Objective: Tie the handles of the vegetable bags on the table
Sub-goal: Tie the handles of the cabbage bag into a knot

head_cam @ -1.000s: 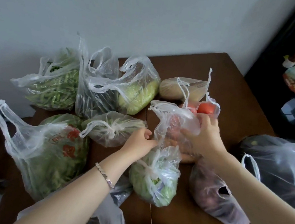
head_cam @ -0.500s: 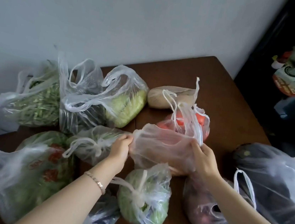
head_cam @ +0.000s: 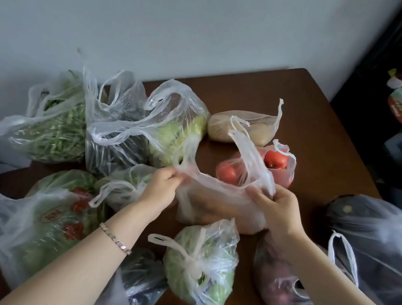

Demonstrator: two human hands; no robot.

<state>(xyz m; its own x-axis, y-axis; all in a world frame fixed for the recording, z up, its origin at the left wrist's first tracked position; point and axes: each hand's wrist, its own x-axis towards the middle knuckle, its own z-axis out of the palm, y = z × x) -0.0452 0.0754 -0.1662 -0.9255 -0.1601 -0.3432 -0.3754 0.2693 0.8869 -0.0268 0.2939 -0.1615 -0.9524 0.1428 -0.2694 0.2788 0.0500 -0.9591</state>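
Several clear plastic vegetable bags lie on a brown table. At the centre sits a thin clear bag with pale contents. My left hand pinches its left handle. My right hand grips its right handle, whose loop rises over the tomatoes. The bag mouth is stretched between both hands. Behind it lies an untied bag of red tomatoes. In front lies a green cabbage bag with its handles knotted. A small tied bag of greens sits under my left wrist.
Open bags of green beans, cabbage and a melon fill the left side. A tan bag lies at the back. A dark purple bag and a large dark bag sit at right. The wall is behind.
Both hands have spread apart and drawn the centre bag's two handles up and outward. The view has tilted and shifted slightly.
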